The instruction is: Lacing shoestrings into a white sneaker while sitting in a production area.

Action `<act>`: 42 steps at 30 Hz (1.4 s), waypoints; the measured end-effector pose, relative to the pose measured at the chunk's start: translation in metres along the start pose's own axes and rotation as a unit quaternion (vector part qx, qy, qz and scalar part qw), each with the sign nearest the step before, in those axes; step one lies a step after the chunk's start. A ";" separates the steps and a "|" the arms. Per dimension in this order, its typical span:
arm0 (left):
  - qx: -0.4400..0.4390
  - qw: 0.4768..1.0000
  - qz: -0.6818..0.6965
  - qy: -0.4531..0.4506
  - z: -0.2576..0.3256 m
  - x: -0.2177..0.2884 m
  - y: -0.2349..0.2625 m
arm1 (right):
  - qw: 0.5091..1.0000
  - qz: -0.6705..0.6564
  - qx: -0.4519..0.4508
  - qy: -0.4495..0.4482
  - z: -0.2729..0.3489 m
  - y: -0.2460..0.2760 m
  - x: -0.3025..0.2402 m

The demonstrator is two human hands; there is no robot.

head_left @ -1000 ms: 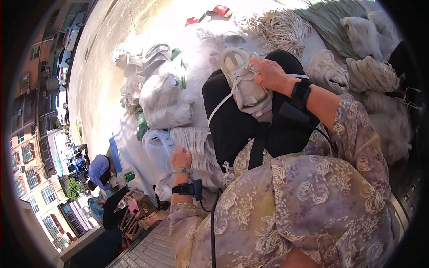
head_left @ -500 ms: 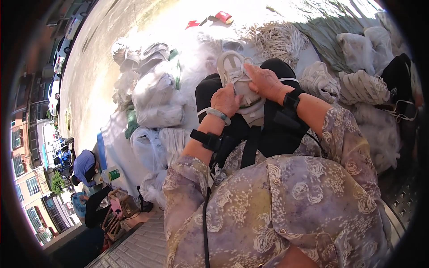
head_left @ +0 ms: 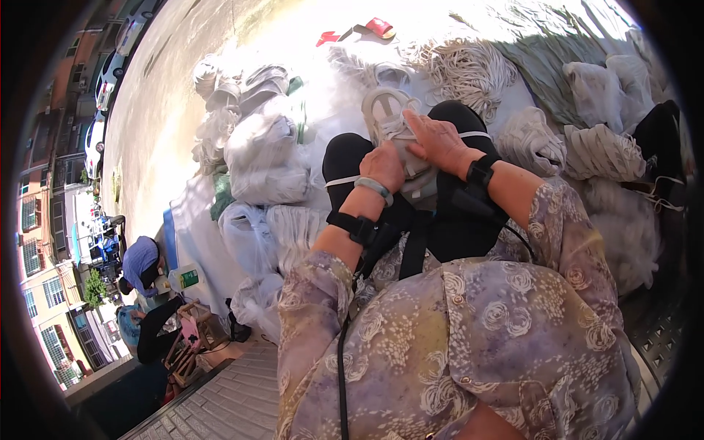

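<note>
A pale shoe (head_left: 400, 139) lies on the person's lap, across the black trousers (head_left: 447, 220), with its toe pointing away from the body. The right hand (head_left: 440, 139) lies over the middle of the shoe, its grip closed on the upper where the white laces (head_left: 392, 128) cross. The left hand (head_left: 383, 165) rests against the near side of the shoe, fingers curled on it, so that grip holds the shoe too. Each wrist carries a black strap. Just to the left of the knees stand white plastic bags (head_left: 264, 158), stuffed full. Bundles of white cord (head_left: 469, 70) lie beyond the shoe and to the right. Far left, another person in a blue cap (head_left: 139, 258) sits low.
</note>
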State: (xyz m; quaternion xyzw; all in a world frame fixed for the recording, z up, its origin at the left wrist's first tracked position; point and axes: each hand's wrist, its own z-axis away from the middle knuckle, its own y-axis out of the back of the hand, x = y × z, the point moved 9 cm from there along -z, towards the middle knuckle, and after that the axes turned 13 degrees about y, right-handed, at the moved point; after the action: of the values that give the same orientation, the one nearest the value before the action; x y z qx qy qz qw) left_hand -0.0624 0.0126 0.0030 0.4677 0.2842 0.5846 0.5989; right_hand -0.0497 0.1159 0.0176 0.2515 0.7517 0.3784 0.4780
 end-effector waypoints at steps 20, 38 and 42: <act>0.050 0.994 0.098 -0.010 0.019 -0.008 0.020 | 0.941 0.224 -0.051 0.246 -0.037 0.010 -0.035; 0.046 0.998 0.044 0.012 0.013 0.000 0.030 | 0.952 0.226 -0.085 0.189 -0.035 0.006 -0.027; 0.039 0.999 0.022 0.003 0.013 0.005 0.031 | 0.938 0.280 -0.051 0.198 -0.036 0.010 -0.032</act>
State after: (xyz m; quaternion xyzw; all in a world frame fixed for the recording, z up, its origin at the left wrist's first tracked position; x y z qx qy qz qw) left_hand -0.0636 0.0104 0.0372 0.4951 0.2983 0.5876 0.5663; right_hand -0.0689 0.0864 0.0522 0.3468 0.7104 0.5766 0.2062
